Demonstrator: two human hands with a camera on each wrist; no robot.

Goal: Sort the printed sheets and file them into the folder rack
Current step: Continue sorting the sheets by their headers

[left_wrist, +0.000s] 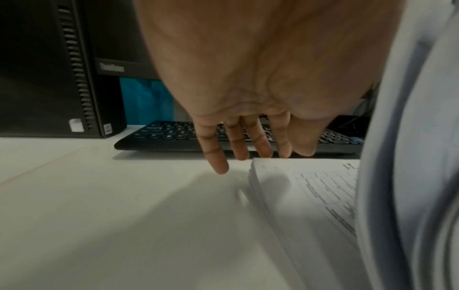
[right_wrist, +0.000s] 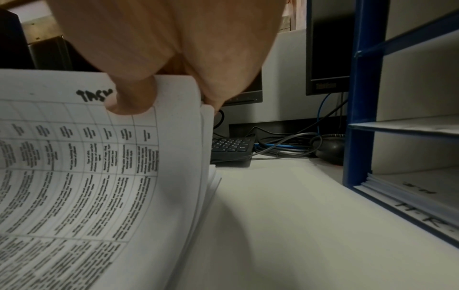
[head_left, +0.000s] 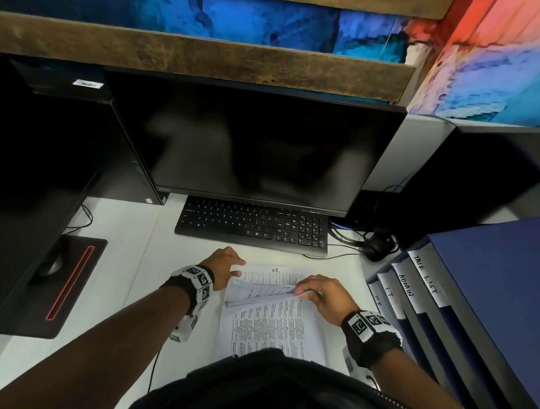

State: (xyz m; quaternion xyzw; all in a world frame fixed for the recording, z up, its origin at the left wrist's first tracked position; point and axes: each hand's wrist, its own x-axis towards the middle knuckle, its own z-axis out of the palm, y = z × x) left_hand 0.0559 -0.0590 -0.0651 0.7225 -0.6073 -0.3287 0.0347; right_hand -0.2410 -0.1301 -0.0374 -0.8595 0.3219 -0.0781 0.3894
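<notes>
Item: stack of printed sheets (head_left: 270, 323) on white desk (head_left: 123, 260), near side of keyboard (head_left: 252, 228).
My right hand (head_left: 323, 295) pinches lifted top sheets (right_wrist: 139, 157).
My left hand (head_left: 225, 264), fingers (left_wrist: 216, 157) straight, at the stack's far-left corner.
Folder rack (head_left: 442, 305) right.

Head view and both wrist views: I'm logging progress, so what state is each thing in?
White printed sheets: stacked on desk, top ones lifted and curled.
Blue folder rack: bottom slot holds sheets.
Black monitor: dark.
Left hand: fingers straight at stack corner.
Right hand: pinching lifted sheets.
</notes>
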